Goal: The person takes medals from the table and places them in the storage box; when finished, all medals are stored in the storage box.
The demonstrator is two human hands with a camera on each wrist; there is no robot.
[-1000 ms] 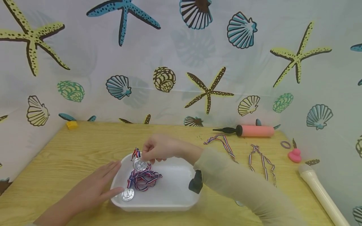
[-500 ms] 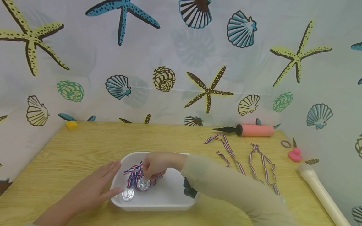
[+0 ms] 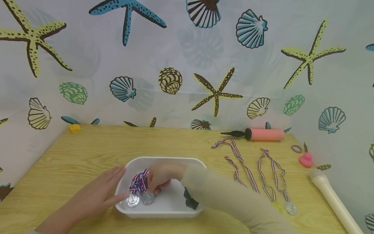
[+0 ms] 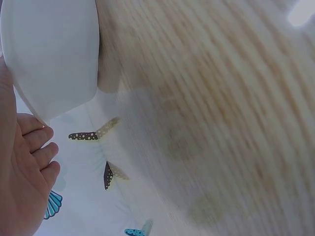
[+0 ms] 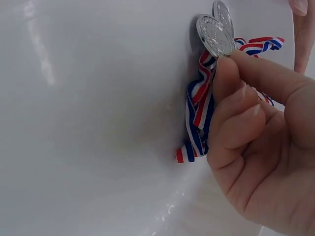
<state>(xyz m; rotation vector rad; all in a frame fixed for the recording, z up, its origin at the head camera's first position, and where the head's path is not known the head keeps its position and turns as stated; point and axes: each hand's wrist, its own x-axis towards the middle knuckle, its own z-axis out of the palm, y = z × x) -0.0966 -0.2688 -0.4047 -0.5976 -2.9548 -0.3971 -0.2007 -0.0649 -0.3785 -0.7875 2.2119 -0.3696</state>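
Note:
A white tray [image 3: 163,158] stands on the wooden table, seen also as the tray [image 4: 49,54] in the left wrist view. Inside lie two silver medals [image 3: 132,200] [image 3: 148,197] with red, white and blue ribbons [image 3: 139,182]. My right hand [image 3: 160,178] is down in the tray, fingers curled on the ribbon [image 5: 199,113] just behind the nearer medal [image 5: 215,35]. My left hand [image 3: 99,191] lies flat on the table, its fingertips against the tray's left wall.
Two more ribboned medals [image 3: 273,172] lie on the table to the right, a silver disc [image 3: 291,208] at the near end. A pink pump [image 3: 264,134], pink duck [image 3: 305,160], cream tube [image 3: 333,201] and yellow block [image 3: 74,128] sit around the edges.
My right hand has lowered the medal and its ribbon from above the tray's far rim down into the near left corner, beside the other medal. The left hand has stayed put.

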